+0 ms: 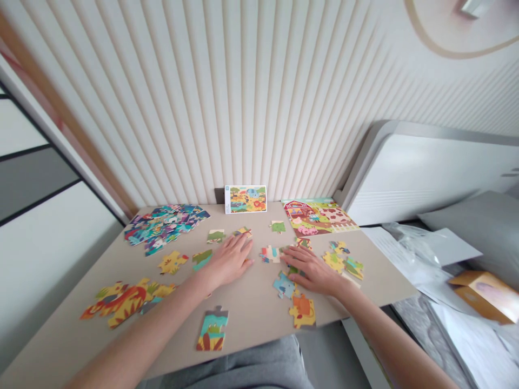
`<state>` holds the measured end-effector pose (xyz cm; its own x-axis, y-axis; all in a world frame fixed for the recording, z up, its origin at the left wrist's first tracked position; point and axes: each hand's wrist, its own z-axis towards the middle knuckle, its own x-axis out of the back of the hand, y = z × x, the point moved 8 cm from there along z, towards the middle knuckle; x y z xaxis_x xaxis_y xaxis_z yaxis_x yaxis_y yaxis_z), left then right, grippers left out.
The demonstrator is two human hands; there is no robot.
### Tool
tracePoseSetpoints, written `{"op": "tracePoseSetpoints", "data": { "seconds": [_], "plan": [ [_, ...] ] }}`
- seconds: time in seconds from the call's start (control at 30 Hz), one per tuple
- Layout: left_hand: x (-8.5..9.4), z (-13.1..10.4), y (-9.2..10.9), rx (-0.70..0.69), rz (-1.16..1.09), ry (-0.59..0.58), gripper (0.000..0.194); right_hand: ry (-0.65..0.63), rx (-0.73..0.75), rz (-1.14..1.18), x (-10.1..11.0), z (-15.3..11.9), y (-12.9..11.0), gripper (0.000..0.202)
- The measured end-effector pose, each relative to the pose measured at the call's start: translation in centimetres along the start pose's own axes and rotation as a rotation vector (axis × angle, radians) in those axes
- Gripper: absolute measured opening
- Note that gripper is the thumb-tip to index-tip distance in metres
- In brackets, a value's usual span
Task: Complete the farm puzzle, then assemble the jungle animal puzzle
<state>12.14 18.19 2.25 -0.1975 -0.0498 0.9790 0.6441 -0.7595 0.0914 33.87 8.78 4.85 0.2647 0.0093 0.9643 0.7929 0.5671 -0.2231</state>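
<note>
My left hand (232, 258) lies palm down over the middle of the table, fingers spread, its fingertips beside a small puzzle piece (243, 232). My right hand (307, 266) rests palm down with fingers apart, partly covering some pieces; its fingertips are by a white and red piece (271, 254). Just below it sit a blue elephant piece (285, 284) and an orange and yellow piece (303, 312). A green piece (278, 227) lies beyond the hands. Nearer the front edge is a frog piece (213, 328). Whatever is beneath the palms is hidden.
A picture card (246, 199) stands against the wall. Purple and blue pieces (164, 224) are heaped at the back left, joined red and yellow pieces (125, 301) at left. A farm puzzle (318, 217) lies back right, loose yellow pieces (333, 261) nearer. A bed stands right.
</note>
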Motion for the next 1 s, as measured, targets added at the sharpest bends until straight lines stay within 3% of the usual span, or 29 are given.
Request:
{"op": "tracePoseSetpoints", "data": {
  "seconds": [0.1, 0.23, 0.33, 0.4, 0.47, 0.53, 0.6, 0.73, 0.8, 0.87, 1.0],
  "plan": [
    [1.7, -0.2, 3.4, -0.096, -0.042, 0.033, 0.053, 0.061, -0.218, -0.122, 0.1, -2.6, 2.6, 0.053],
    [3.5, -1.3, 11.4, -0.408, -0.154, -0.011, 0.049, 0.079, -0.583, -0.265, -0.5, -8.3, 7.4, 0.061],
    [3.6, -2.6, 16.3, -0.61, -0.198, -0.051, 0.053, 0.004, -0.678, -0.227, -1.2, -11.7, 10.6, 0.064],
    [3.0, -3.4, 18.0, -0.663, -0.199, -0.069, 0.055, -0.032, -0.672, -0.195, -0.9, -12.8, 12.1, 0.063],
    [2.3, -3.8, 18.5, -0.675, -0.188, -0.072, 0.055, -0.017, -0.646, -0.2, 0.1, -12.8, 12.5, 0.061],
    [1.9, -4.2, 18.4, -0.676, -0.178, -0.065, 0.055, 0.032, -0.564, -0.212, 1.1, -11.4, 10.9, 0.058],
    [1.8, -4.5, 18.1, -0.669, -0.169, -0.057, 0.053, 0.056, -0.386, -0.179, 1.4, -8.7, 7.2, 0.055],
    [2.0, -5.0, 17.3, -0.632, -0.138, -0.045, 0.056, -0.076, 0.059, 0.022, -0.7, -3.4, -1.8, 0.054],
    [2.2, -5.5, 16.8, -0.617, -0.13, -0.046, 0.058, -0.101, 0.154, 0.063, -1.4, -2.2, -3.8, 0.051],
    [2.6, -6.1, 16.2, -0.611, -0.136, -0.047, 0.059, -0.091, 0.165, 0.075, -1.4, -2.2, -3.7, 0.05],
    [3.5, -7.0, 14.8, -0.575, -0.164, -0.08, 0.058, -0.087, 0.102, 0.035, -0.4, -4.8, -0.3, 0.049]
  ]
}}
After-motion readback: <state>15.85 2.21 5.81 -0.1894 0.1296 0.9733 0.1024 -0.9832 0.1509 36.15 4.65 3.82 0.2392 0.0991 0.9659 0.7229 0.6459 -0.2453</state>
